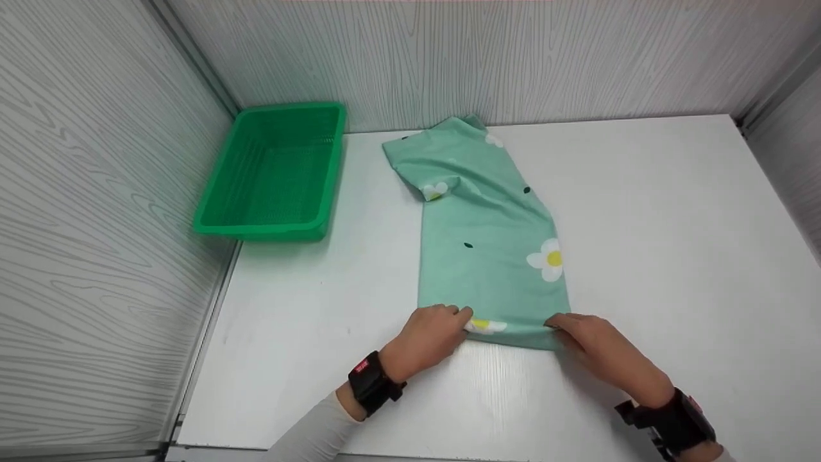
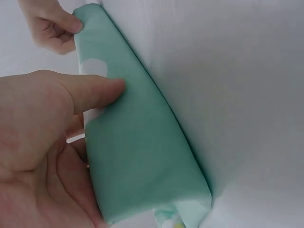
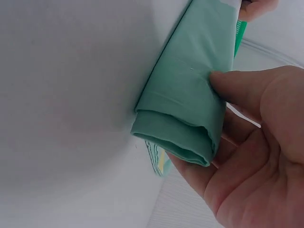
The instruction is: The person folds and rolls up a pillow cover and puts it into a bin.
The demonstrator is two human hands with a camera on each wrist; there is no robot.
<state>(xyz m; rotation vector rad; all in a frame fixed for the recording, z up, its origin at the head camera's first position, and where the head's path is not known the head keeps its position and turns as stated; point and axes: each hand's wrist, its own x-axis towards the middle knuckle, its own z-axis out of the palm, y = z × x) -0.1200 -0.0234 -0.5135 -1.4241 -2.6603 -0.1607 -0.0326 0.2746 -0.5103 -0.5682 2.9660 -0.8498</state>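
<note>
A mint-green shirt (image 1: 487, 276) with white daisies and small dark leaves lies lengthwise on the table, narrowed into a folded strip. Its short sleeve (image 1: 417, 157) juts out to the left at the far end, with wrinkles around it. At the near end, my left hand (image 1: 431, 337) pinches the left side of the folded hem, thumb on top in the left wrist view. The right hand (image 1: 596, 350) grips the hem's right corner between thumb and fingers. Several cloth layers show at the folded end (image 3: 175, 137) in the right wrist view, lifted in that hand.
A green plastic basket (image 1: 282, 229) stands at the back left, beside the patterned side wall (image 1: 96, 224). The white table (image 1: 660, 212) meets a back wall (image 1: 577, 64) just beyond the shirt's far end.
</note>
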